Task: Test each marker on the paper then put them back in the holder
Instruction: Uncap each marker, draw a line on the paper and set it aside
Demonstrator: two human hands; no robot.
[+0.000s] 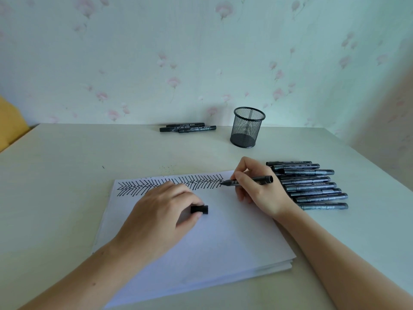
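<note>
A stack of white paper (207, 238) lies in front of me, with a band of black zigzag strokes (174, 183) along its top edge. My right hand (257, 186) holds an uncapped black marker (248, 181), its tip touching the paper at the right end of the strokes. My left hand (163, 211) rests on the sheet and pinches the black marker cap (199, 209) between thumb and fingers. A black mesh holder (247, 127) stands empty at the back of the table. Several capped black markers (312, 186) lie in a row right of the paper.
Three more black markers (187, 128) lie side by side near the wall, left of the holder. The pale table (55, 186) ends at the flowered wall behind. A yellow object (11, 124) shows at the far left edge.
</note>
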